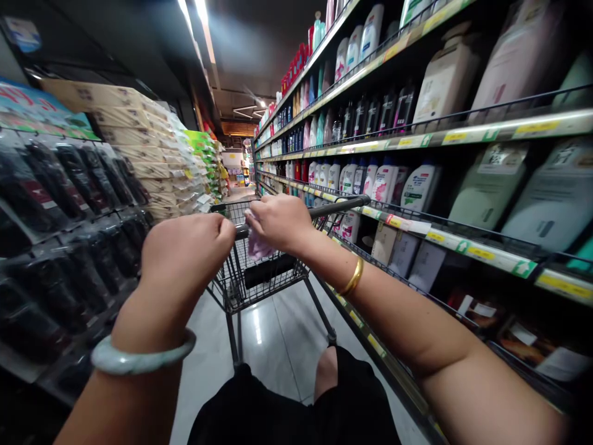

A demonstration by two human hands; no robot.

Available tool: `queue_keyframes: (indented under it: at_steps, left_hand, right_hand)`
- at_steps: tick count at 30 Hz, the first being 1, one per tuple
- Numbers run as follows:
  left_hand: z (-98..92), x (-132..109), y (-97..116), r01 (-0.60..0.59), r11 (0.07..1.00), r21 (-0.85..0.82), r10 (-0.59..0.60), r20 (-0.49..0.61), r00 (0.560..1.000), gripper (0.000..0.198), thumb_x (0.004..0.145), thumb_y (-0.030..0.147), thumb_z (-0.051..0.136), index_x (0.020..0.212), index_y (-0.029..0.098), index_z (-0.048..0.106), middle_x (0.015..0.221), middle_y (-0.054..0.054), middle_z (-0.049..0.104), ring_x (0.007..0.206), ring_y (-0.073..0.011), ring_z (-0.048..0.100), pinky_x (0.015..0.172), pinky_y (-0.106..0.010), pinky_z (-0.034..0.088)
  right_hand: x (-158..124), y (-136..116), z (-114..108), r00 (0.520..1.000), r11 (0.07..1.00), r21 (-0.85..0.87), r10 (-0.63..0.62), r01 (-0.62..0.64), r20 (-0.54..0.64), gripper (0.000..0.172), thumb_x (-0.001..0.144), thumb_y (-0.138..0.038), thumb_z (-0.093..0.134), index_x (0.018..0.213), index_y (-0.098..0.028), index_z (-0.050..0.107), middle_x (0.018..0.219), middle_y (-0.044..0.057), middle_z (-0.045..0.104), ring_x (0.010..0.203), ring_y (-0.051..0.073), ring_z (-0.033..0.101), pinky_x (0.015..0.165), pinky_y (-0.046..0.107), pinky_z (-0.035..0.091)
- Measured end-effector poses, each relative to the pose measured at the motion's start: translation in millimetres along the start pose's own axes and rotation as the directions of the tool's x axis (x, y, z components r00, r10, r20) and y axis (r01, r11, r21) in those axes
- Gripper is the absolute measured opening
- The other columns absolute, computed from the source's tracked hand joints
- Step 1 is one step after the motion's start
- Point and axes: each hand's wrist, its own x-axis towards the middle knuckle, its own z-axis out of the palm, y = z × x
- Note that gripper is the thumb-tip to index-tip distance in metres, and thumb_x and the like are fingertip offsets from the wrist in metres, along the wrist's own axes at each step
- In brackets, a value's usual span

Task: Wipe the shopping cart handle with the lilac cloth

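Note:
A dark wire shopping cart [259,286] stands in front of me, its handlebar [343,205] running across at an angle. My left hand [185,247] is closed around the left end of the bar. Further right, my right hand [282,219] grips the bar too, fingers curled over it. A crumpled pale purple cloth [260,244] hangs beneath the right fingers, pressed between them and the bar. Through the wire mesh I make out no goods in the basket. A black panel [270,272] is fixed to the near side of the basket.
Tall shelves [407,141] of shampoo and pump bottles line the right side, close to the cart. On the left hang dark packaged goods [69,179], with stacked beige packs [148,142] beyond. A pale tiled floor [273,334] runs down the aisle between them.

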Motion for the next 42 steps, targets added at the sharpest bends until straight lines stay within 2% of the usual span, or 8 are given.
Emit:
queue_keyframes:
  at_steps: [10, 18, 24, 28, 32, 35, 39, 42]
  left_hand:
    - [38.1, 2.2, 13.9, -0.033, 0.999, 0.041, 0.041, -0.217, 0.975, 0.058, 0.100, 0.046, 0.031, 0.055, 0.020, 0.057, 0.051, -0.007, 0.050, 0.046, -0.0172, 0.036, 0.057, -0.032, 0.019]
    - [18.6, 0.2, 6.0, 0.020, 0.975, 0.220, -0.039, 0.082, 0.996, 0.073, 0.103, 0.046, 0.010, 0.078, 0.018, 0.073, 0.078, -0.013, 0.070, 0.061, -0.0233, 0.056, 0.058, -0.033, 0.019]
    - [17.1, 0.1, 5.3, 0.077, 0.958, 0.277, -0.107, 0.095, 0.990, 0.078, 0.102, 0.047, 0.006, 0.080, 0.018, 0.074, 0.075, -0.010, 0.065, 0.056, -0.0194, 0.047, 0.057, -0.033, 0.021]
    - [17.4, 1.7, 4.8, 0.118, 0.951, 0.286, -0.150, 0.092, 0.984, 0.079, 0.099, 0.049, 0.006, 0.080, 0.017, 0.075, 0.070, -0.010, 0.059, 0.056, -0.0200, 0.042, 0.056, -0.035, 0.023]
    - [16.6, 1.6, -6.7, 0.117, 0.946, 0.303, -0.155, 0.102, 0.983, 0.082, 0.098, 0.052, 0.003, 0.078, 0.017, 0.075, 0.070, -0.010, 0.056, 0.055, -0.0193, 0.043, 0.055, -0.034, 0.022]
    - [19.9, 0.4, -18.8, 0.113, 0.944, 0.310, -0.149, 0.098, 0.984, 0.084, 0.098, 0.054, 0.002, 0.076, 0.018, 0.074, 0.067, -0.010, 0.054, 0.054, -0.0193, 0.043, 0.055, -0.033, 0.021]
    - [25.2, -1.9, -27.5, 0.153, 0.936, 0.316, -0.173, 0.037, 0.984, 0.083, 0.099, 0.054, 0.003, 0.074, 0.016, 0.073, 0.066, -0.010, 0.052, 0.056, -0.0196, 0.043, 0.056, -0.032, 0.020]
    - [23.6, -3.4, -29.7, 0.137, 0.936, 0.325, -0.151, 0.016, 0.988, 0.079, 0.100, 0.050, 0.004, 0.075, 0.017, 0.072, 0.068, -0.009, 0.053, 0.057, -0.0181, 0.038, 0.057, -0.032, 0.020]
  right_hand:
    - [14.9, 80.0, -5.9, 0.868, 0.901, -0.143, 0.433, -0.409, 0.244, 0.039, 0.097, -0.041, 0.055, 0.098, -0.012, 0.081, 0.094, 0.020, 0.075, 0.083, 0.026, 0.065, 0.071, 0.037, 0.042]
    - [-19.8, 73.0, -1.7, 1.000, 1.000, -0.002, 0.030, -0.030, 0.010, 0.049, 0.106, -0.049, 0.037, 0.107, -0.021, 0.077, 0.107, 0.010, 0.075, 0.091, 0.021, 0.063, 0.076, 0.033, 0.039]
    - [19.2, 107.2, -7.8, 0.814, 0.874, -0.189, 0.485, -0.447, 0.320, 0.035, 0.096, -0.042, 0.059, 0.089, -0.016, 0.081, 0.087, 0.016, 0.075, 0.077, 0.024, 0.064, 0.068, 0.035, 0.039]
    - [13.6, 43.1, 6.0, 0.986, 0.988, -0.065, 0.145, -0.139, 0.088, 0.049, 0.106, -0.049, 0.043, 0.093, -0.019, 0.080, 0.092, 0.013, 0.075, 0.084, 0.023, 0.064, 0.073, 0.035, 0.039]
    - [-17.5, 32.6, 10.7, 0.987, 0.991, -0.061, -0.123, 0.117, -0.103, 0.053, 0.109, -0.050, 0.033, 0.103, -0.020, 0.077, 0.102, 0.010, 0.074, 0.092, 0.021, 0.061, 0.078, 0.034, 0.037]
    - [-23.9, 78.6, 3.8, 0.992, 0.990, -0.065, 0.122, -0.124, -0.036, 0.054, 0.108, -0.048, 0.034, 0.099, -0.020, 0.078, 0.100, 0.009, 0.075, 0.086, 0.019, 0.062, 0.073, 0.032, 0.036]
    - [-1.6, 120.0, -5.8, 0.828, 0.850, -0.181, 0.524, -0.494, 0.201, 0.046, 0.101, -0.043, 0.044, 0.096, -0.017, 0.082, 0.096, 0.014, 0.077, 0.083, 0.023, 0.067, 0.070, 0.033, 0.039]
    - [13.2, 109.0, -5.8, 0.809, 0.876, -0.187, 0.483, -0.445, 0.336, 0.042, 0.096, -0.047, 0.053, 0.091, -0.018, 0.083, 0.092, 0.015, 0.077, 0.082, 0.025, 0.068, 0.071, 0.035, 0.042]
